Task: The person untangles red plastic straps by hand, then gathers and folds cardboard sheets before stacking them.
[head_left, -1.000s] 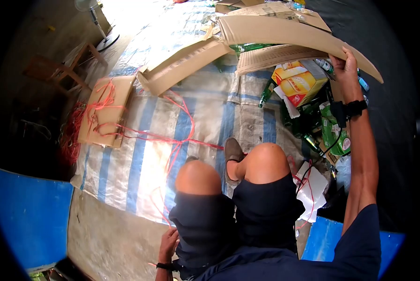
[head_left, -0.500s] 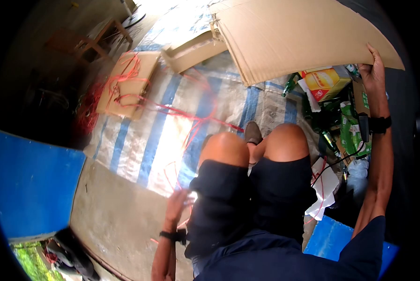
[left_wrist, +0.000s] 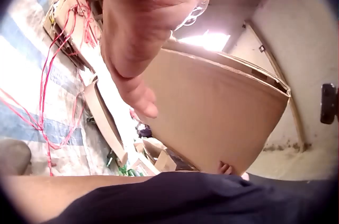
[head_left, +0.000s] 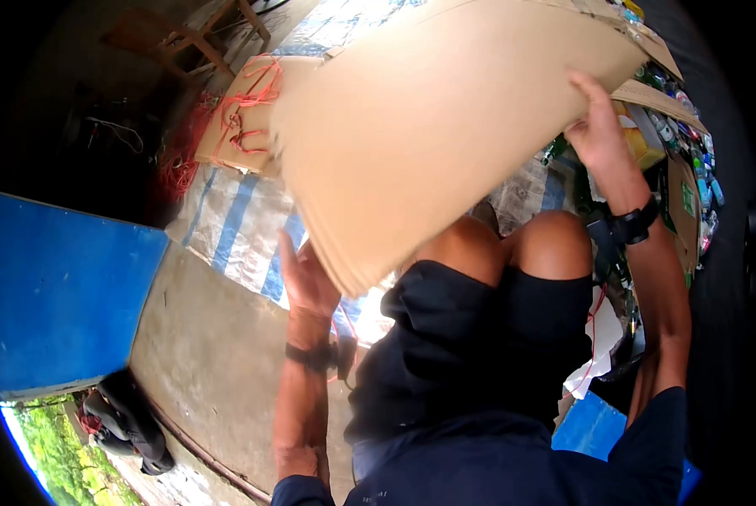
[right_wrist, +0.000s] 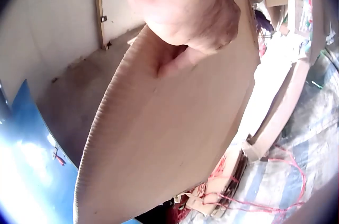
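Observation:
A large folded cardboard sheet [head_left: 445, 126] is held up over the knees, tilted. My right hand [head_left: 601, 139] grips its right edge; in the right wrist view the fingers of that hand [right_wrist: 185, 17] pinch the sheet [right_wrist: 159, 128] near its edge. Beside the sheet's lower left corner is my left hand [head_left: 309, 282], thumb spread and fingers partly behind the corner. In the left wrist view the left hand [left_wrist: 148, 33] has extended fingers in front of the cardboard [left_wrist: 212, 107]; whether it touches cannot be told.
A flat cardboard stack [head_left: 234, 126] with red twine lies at the left on a striped tarp [head_left: 234, 215]. Bottles and a yellow box [head_left: 643, 139] are at the right. A blue panel [head_left: 66, 287] stands at the left, a wooden chair [head_left: 196, 42] behind.
The cardboard sheet has been raised and swung left toward the body, with my right hand gripping it. My left hand has risen from beside the thigh to the sheet's lower corner.

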{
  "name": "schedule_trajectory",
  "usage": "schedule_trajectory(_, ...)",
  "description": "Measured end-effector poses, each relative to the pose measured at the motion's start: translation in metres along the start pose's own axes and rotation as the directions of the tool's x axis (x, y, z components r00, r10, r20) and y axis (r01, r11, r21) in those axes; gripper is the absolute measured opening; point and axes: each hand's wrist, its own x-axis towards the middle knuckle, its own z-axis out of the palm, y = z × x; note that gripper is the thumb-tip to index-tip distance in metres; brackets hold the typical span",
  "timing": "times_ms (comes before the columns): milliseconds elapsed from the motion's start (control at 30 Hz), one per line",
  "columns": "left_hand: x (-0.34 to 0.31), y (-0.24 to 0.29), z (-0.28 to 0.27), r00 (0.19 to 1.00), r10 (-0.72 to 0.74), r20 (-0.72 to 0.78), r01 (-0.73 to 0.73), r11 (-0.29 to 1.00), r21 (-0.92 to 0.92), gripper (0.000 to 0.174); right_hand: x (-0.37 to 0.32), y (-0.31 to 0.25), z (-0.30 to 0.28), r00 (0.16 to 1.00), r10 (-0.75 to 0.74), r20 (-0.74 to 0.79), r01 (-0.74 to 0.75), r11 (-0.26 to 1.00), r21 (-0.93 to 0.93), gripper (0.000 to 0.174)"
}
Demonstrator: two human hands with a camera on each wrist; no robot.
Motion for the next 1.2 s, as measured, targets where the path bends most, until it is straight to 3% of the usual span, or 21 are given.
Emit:
schedule_trajectory(67, -0.002, 0.004, -0.003, 0.990, -0.020, 0.141, 0.044, 0.985, -0.169, 0.088, -0.001, 0.014, 0.018, 0.998, 0.055, 0.022, -0.054, 0.998, -0.037, 0.039)
schedule_trajectory(167, -0.010, 0.007, -0.013, 0.996, -0.014, 0.088, 0.030, 0.982, -0.185, 0.090, -0.007, 0.037, 0.037, 0.948, 0.262, 0.179, -0.230, 0.957, -0.178, 0.052)
schedule_trajectory(233, -0.015, 0.009, -0.019, 0.997, -0.036, 0.072, 0.050, 0.976, -0.213, 0.089, -0.009, 0.048, 0.048, 0.928, 0.312, 0.202, -0.269, 0.939, -0.214, 0.053)
schedule_trajectory(333, -0.022, 0.008, -0.030, 0.977, -0.165, -0.135, 0.135, 0.969, -0.205, 0.061, -0.006, 0.056, 0.057, 0.877, 0.411, 0.249, -0.339, 0.897, -0.285, 0.056)
schedule_trajectory(367, -0.024, 0.009, -0.037, 0.969, -0.213, -0.126, 0.175, 0.950, -0.257, 0.054, -0.004, 0.059, 0.056, 0.841, 0.468, 0.271, -0.380, 0.868, -0.319, 0.058)
schedule_trajectory(467, -0.031, 0.004, -0.035, 0.960, -0.131, -0.249, 0.081, 0.976, -0.200, 0.054, 0.001, 0.071, 0.052, 0.824, 0.498, 0.269, -0.406, 0.851, -0.333, 0.059)
schedule_trajectory(600, -0.038, 0.003, -0.038, 0.957, -0.135, -0.255, 0.079, 0.973, -0.218, 0.049, 0.004, 0.076, 0.045, 0.808, 0.532, 0.253, -0.430, 0.827, -0.363, 0.059)
schedule_trajectory(667, -0.050, 0.001, -0.035, 0.955, 0.019, -0.297, 0.014, 0.994, 0.109, 0.049, -0.006, 0.067, 0.047, 0.825, 0.506, 0.251, -0.416, 0.845, -0.337, 0.062)
schedule_trajectory(700, -0.056, 0.002, -0.041, 0.948, 0.018, -0.319, 0.028, 0.990, 0.139, 0.050, -0.009, 0.060, 0.050, 0.820, 0.514, 0.253, -0.422, 0.841, -0.338, 0.062)
schedule_trajectory(733, -0.061, 0.005, -0.036, 0.947, 0.017, -0.321, 0.030, 0.990, 0.141, 0.050, -0.012, 0.051, 0.052, 0.791, 0.542, 0.283, -0.428, 0.821, -0.377, 0.064)
schedule_trajectory(800, -0.073, 0.014, -0.016, 0.962, -0.108, -0.252, 0.064, 0.982, -0.178, 0.052, -0.017, 0.043, 0.051, 0.767, 0.567, 0.300, -0.433, 0.803, -0.410, 0.065)
schedule_trajectory(867, -0.085, 0.017, -0.013, 0.959, -0.117, -0.258, 0.081, 0.986, -0.147, 0.054, -0.020, 0.039, 0.054, 0.688, 0.640, 0.342, -0.465, 0.751, -0.469, 0.066)
schedule_trajectory(1100, -0.114, 0.011, -0.016, 0.923, -0.068, -0.379, 0.033, 0.994, -0.100, 0.056, -0.036, 0.040, 0.059, 0.649, 0.690, 0.319, -0.502, 0.704, -0.502, 0.066)
schedule_trajectory(1200, -0.117, 0.009, -0.016, 0.916, -0.082, -0.393, 0.038, 0.992, -0.120, 0.056, -0.026, 0.048, 0.052, 0.582, 0.742, 0.333, -0.514, 0.653, -0.557, 0.065)
